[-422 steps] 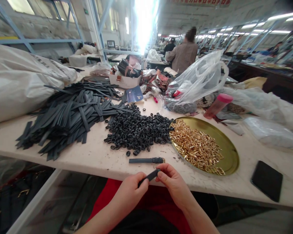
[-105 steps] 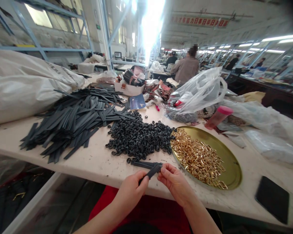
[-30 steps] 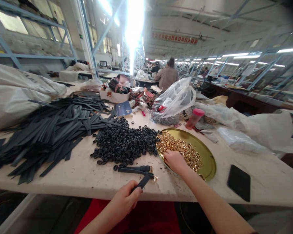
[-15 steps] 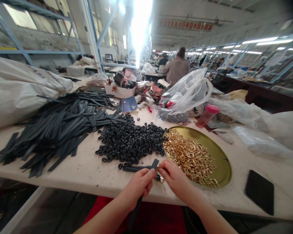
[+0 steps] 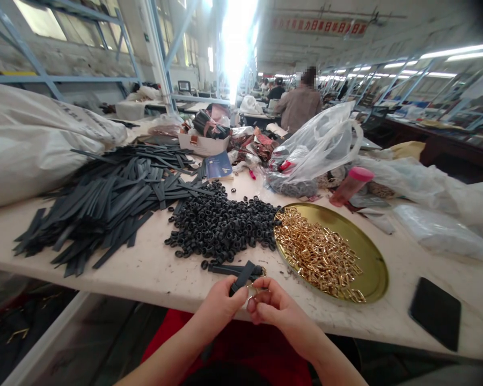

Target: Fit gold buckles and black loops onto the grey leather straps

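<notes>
Leftmost, a white sack [image 5: 36, 145] is noted beside piled dark strips [image 5: 104, 198], then a heap of black loops [image 5: 225, 220]. Near the table [image 5: 156, 271] edge, a single strip [image 5: 242, 277] is gripped by the left hand [image 5: 223, 300], partly blocking straps [image 5: 223, 269] laid behind; a gold buckle [image 5: 250, 296] is pinched by the right hand [image 5: 276, 305]. Farther right, a tray [image 5: 372, 268] of buckles [image 5: 314, 252] and a phone [image 5: 435, 312] are placed.

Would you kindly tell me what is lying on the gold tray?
A heap of gold buckles lies on the tray, mostly toward its left side. The tray's surface beneath the heap is hidden.
</notes>
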`<act>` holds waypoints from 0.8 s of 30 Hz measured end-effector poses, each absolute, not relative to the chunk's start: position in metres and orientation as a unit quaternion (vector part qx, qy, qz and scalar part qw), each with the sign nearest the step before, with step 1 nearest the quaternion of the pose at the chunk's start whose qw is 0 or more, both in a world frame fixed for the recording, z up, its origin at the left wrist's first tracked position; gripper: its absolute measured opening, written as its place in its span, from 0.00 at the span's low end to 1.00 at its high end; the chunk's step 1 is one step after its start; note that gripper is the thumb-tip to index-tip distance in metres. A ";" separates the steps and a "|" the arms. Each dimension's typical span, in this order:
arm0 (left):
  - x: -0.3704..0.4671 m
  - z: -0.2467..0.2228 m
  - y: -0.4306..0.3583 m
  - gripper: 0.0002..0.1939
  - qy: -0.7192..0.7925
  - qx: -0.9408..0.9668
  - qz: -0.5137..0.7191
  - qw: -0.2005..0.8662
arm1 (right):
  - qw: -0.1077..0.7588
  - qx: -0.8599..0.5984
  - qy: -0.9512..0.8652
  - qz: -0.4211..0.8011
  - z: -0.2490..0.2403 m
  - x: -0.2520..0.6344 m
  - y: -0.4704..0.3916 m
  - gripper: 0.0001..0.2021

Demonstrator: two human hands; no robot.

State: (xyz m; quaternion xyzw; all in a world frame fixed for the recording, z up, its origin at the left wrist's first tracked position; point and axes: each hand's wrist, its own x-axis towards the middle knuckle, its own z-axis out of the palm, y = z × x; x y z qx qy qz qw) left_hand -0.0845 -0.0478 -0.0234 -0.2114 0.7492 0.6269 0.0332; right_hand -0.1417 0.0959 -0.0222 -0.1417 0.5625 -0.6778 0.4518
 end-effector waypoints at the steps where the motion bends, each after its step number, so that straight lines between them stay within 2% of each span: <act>1: -0.083 -0.022 -0.048 0.08 0.771 -0.194 0.606 0.016 | 0.452 -0.128 0.547 -0.693 -0.022 -0.140 0.095 0.17; 4: -0.077 -0.021 -0.047 0.08 0.790 -0.151 0.593 0.027 | 0.396 -0.146 0.591 -0.688 -0.026 -0.136 0.096 0.21; 9: -0.066 -0.022 -0.047 0.07 0.734 -0.184 0.646 0.100 | 0.300 -0.211 0.711 -0.600 -0.039 -0.133 0.102 0.19; 13: -0.060 -0.016 -0.045 0.09 0.676 -0.183 0.697 0.156 | 0.347 -0.172 0.642 -0.661 -0.040 -0.125 0.098 0.19; 17: -0.052 -0.014 -0.048 0.14 0.705 -0.146 0.684 0.117 | 0.347 -0.050 0.557 -0.753 -0.041 -0.119 0.091 0.12; 21: -0.043 -0.020 -0.053 0.13 0.794 -0.119 0.591 0.078 | 0.345 0.106 0.442 -0.821 -0.045 -0.118 0.085 0.14; 24: -0.041 -0.024 -0.055 0.13 0.851 -0.105 0.510 0.067 | 0.366 0.150 0.395 -0.829 -0.047 -0.114 0.081 0.14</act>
